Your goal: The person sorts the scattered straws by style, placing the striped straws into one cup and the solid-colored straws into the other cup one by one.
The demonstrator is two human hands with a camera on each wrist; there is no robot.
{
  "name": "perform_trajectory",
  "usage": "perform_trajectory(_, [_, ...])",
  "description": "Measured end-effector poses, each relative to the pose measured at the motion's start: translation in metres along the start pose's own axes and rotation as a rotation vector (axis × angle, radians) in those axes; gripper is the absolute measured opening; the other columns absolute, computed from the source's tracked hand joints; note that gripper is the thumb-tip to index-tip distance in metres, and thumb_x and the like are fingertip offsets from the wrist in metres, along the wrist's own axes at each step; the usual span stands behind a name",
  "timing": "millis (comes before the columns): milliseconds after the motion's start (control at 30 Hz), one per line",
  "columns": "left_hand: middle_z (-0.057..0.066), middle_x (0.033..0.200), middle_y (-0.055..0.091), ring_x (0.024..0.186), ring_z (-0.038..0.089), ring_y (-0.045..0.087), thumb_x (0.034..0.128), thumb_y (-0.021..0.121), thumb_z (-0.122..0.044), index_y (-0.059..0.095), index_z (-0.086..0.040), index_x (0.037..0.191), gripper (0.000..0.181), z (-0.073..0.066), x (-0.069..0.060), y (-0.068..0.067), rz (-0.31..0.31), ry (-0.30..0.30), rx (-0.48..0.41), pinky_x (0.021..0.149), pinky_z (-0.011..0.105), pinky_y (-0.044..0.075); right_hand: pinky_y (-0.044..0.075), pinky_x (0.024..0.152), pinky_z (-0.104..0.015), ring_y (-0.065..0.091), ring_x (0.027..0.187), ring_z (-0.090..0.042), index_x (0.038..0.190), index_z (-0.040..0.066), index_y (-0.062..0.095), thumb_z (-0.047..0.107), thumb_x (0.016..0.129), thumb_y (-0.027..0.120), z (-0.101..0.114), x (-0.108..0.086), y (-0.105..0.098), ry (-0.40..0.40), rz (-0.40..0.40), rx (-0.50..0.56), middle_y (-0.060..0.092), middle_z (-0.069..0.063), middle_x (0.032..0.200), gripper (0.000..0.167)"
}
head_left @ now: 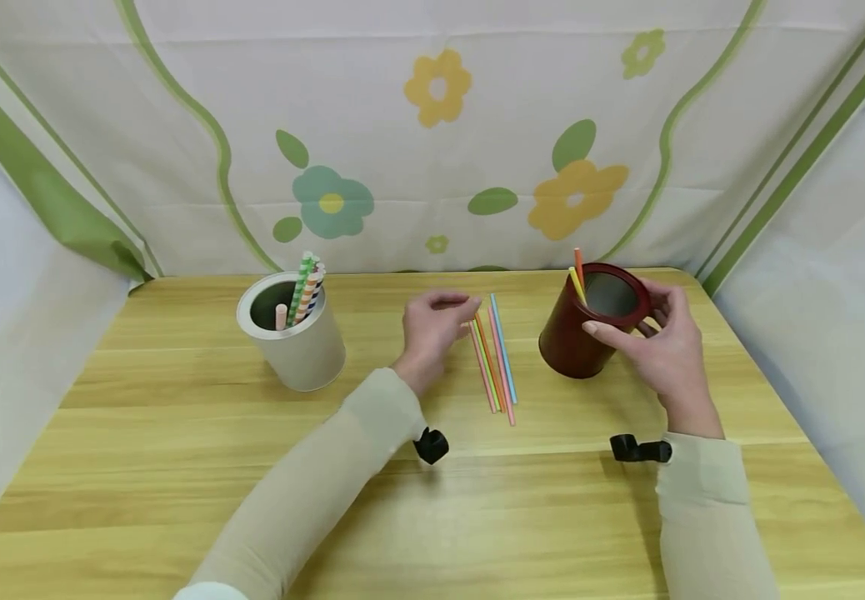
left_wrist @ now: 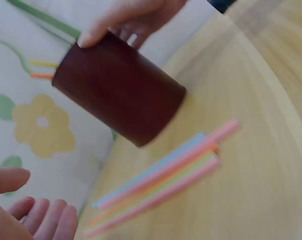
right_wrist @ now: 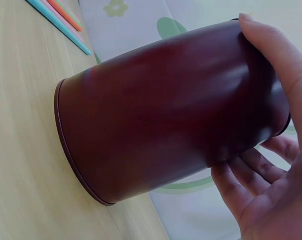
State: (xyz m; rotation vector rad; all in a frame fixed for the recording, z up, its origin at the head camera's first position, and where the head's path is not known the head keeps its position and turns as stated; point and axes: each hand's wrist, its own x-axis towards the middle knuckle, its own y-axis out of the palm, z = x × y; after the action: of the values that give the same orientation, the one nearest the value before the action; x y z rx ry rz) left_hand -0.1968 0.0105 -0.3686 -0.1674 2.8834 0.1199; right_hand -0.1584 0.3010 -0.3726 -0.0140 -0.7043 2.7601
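Note:
My right hand (head_left: 668, 350) grips a dark red cylindrical cup (head_left: 571, 337) near its rim, the thumb on the near side and the fingers round the far side. The cup stands on the table, its base meeting the wood in the right wrist view. A yellow straw (head_left: 577, 285) and an orange straw (head_left: 579, 265) lean out of it. Left of the cup lie several loose straws, among them a blue straw (head_left: 504, 350) and pink ones. My left hand (head_left: 432, 329) hovers beside their far ends; the left wrist view shows thumb and fingers apart, holding nothing.
On the left stands a white can (head_left: 303, 358) holding several striped paper straws (head_left: 302, 292) and a short pale pink one. Behind the wooden table (head_left: 177, 467) hangs a flowered cloth (head_left: 417, 167); plain white cloth flanks both sides.

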Motion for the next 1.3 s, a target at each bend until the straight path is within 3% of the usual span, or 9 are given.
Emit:
perform_trajectory(67, [0.013,0.111,0.078,0.108,0.034,0.078,0.0948,0.085,-0.015,0.077,-0.004,0.112,0.022,0.008,0.002,-0.006,0.021,-0.051,0.046,0.095,0.044,0.067,0.047,0.124,-0.046,0.048,0.138,-0.008,0.157,0.021,0.041,0.035,0.083,0.096,-0.001,0.0,0.001,0.0,0.002,0.001,0.049,0.008,0.155,0.093])
perform_trajectory(167, [0.015,0.106,0.078,0.095,0.032,0.08,0.0946,0.085,-0.016,0.076,-0.003,0.109,0.021,0.019,0.004,-0.011,0.043,-0.1,0.181,0.085,0.04,0.069,0.047,0.124,-0.046,0.049,0.137,-0.008,0.157,0.021,0.041,0.035,0.083,0.095,-0.001,-0.002,0.001,0.004,0.0,-0.005,0.05,0.007,0.155,0.094])
perform_trajectory(333, [0.013,0.084,0.076,0.061,0.017,0.07,0.0939,0.085,-0.014,0.074,-0.002,0.101,0.019,0.031,0.012,-0.011,0.053,-0.091,0.36,0.06,0.03,0.066,0.049,0.122,-0.043,0.049,0.136,-0.007,0.157,0.021,0.042,0.035,0.083,0.096,-0.001,-0.002,0.002,-0.001,-0.005,-0.006,0.05,0.009,0.153,0.093])
perform_trajectory(500, [0.004,0.069,0.066,0.046,0.013,0.059,0.0924,0.087,-0.017,0.074,-0.004,0.095,0.019,0.033,0.019,-0.007,0.083,-0.084,0.464,0.045,0.024,0.055,0.05,0.119,-0.037,0.05,0.135,-0.005,0.156,0.022,0.044,0.033,0.082,0.096,0.0,-0.002,0.001,-0.007,-0.018,0.008,0.051,0.011,0.152,0.092])
perform_trajectory(700, [0.001,0.066,0.065,0.046,0.014,0.057,0.0916,0.088,-0.028,0.073,-0.01,0.095,0.024,0.032,0.025,-0.001,0.064,-0.14,0.57,0.046,0.027,0.051,0.052,0.116,-0.029,0.051,0.133,-0.004,0.155,0.022,0.046,0.032,0.081,0.097,0.0,-0.004,0.0,-0.009,-0.03,0.01,0.053,0.011,0.151,0.09])
perform_trajectory(933, [-0.001,0.057,0.062,0.043,0.012,0.054,0.0954,0.084,-0.034,0.072,-0.014,0.087,0.024,0.032,0.021,0.006,0.011,-0.08,0.758,0.052,0.029,0.047,0.052,0.108,-0.017,0.052,0.133,-0.003,0.155,0.021,0.046,0.032,0.081,0.097,0.0,-0.004,0.001,-0.018,-0.03,0.017,0.054,0.01,0.151,0.091])
perform_trajectory(1300, [-0.001,0.053,0.061,0.039,0.013,0.054,0.0957,0.072,-0.017,0.067,-0.015,0.065,0.031,0.033,0.024,0.008,0.02,-0.069,0.802,0.044,0.028,0.044,0.052,0.113,-0.027,0.052,0.132,-0.003,0.155,0.021,0.046,0.033,0.081,0.097,-0.001,-0.003,0.001,-0.009,-0.029,0.005,0.054,0.009,0.152,0.091])
